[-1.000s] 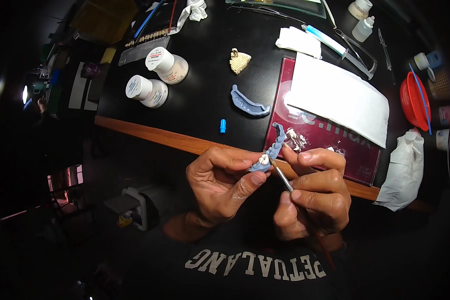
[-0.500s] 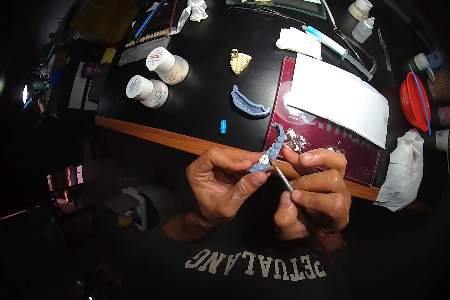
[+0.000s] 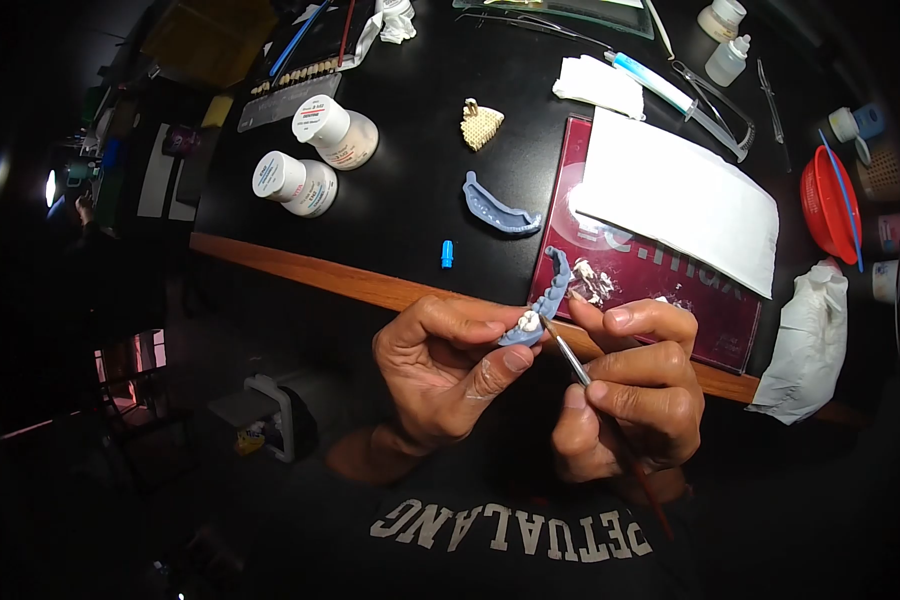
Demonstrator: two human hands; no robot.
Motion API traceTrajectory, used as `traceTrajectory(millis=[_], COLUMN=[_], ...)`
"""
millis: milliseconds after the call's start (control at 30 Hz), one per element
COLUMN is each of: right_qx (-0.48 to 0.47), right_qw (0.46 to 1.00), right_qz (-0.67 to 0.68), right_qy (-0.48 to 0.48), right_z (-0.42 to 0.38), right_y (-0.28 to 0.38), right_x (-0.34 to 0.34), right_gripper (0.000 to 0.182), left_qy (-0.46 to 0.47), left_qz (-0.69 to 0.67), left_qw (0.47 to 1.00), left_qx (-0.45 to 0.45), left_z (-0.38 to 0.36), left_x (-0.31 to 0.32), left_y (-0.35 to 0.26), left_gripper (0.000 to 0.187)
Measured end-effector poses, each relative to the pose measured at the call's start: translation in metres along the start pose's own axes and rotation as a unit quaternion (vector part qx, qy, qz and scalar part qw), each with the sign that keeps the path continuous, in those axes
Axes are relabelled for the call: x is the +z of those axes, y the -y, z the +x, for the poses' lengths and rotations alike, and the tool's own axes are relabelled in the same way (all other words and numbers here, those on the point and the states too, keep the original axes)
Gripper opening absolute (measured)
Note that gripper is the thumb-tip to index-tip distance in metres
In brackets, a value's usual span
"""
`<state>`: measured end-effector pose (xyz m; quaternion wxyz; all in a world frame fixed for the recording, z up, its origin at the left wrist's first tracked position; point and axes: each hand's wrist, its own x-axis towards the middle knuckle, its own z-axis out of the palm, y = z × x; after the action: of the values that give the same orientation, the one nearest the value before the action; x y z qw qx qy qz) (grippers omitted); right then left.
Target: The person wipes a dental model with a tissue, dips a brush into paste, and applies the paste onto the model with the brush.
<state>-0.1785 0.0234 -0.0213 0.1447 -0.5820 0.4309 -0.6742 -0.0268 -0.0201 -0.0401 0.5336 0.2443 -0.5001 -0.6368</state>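
Observation:
My left hand [image 3: 445, 365] pinches a blue-grey dental model [image 3: 552, 290] between thumb and fingers, near the table's front edge. A white tooth-shaped piece [image 3: 528, 322] sits on the model close to my fingertips. In my right hand [image 3: 635, 390] is a thin brush [image 3: 570, 358] with a metal ferrule and dark red handle, its tip at the model beside the white piece. White powdery material [image 3: 594, 284] lies on the maroon slab [image 3: 710, 340] just beyond the model. A second blue-grey piece [image 3: 500, 212] and a small blue cap [image 3: 447, 254] rest on the black table.
Two labelled jars [image 3: 295, 183] stand at the left. Folded white paper [image 3: 680, 200] covers part of the slab. A syringe [image 3: 675, 100], a beige honeycomb piece [image 3: 481, 124], a red bowl [image 3: 830, 205] and crumpled tissue [image 3: 802, 340] are farther out.
My right hand and the brush have shifted very slightly to the right. My left hand and the model look nearly unmoved.

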Motion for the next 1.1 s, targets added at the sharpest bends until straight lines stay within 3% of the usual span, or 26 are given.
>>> traceTrajectory(millis=[1100], right_qx=[-0.005], right_qw=[1.0], right_qz=[0.005], right_qy=[-0.007], right_z=[-0.0019], right_y=[0.001], right_x=[0.001], right_gripper=[0.017], left_qy=[-0.006], left_qz=[0.004], left_qw=[1.0], left_qx=[-0.004], left_z=[-0.0017], left_x=[0.0002], left_y=[-0.0001], left_gripper=[0.02])
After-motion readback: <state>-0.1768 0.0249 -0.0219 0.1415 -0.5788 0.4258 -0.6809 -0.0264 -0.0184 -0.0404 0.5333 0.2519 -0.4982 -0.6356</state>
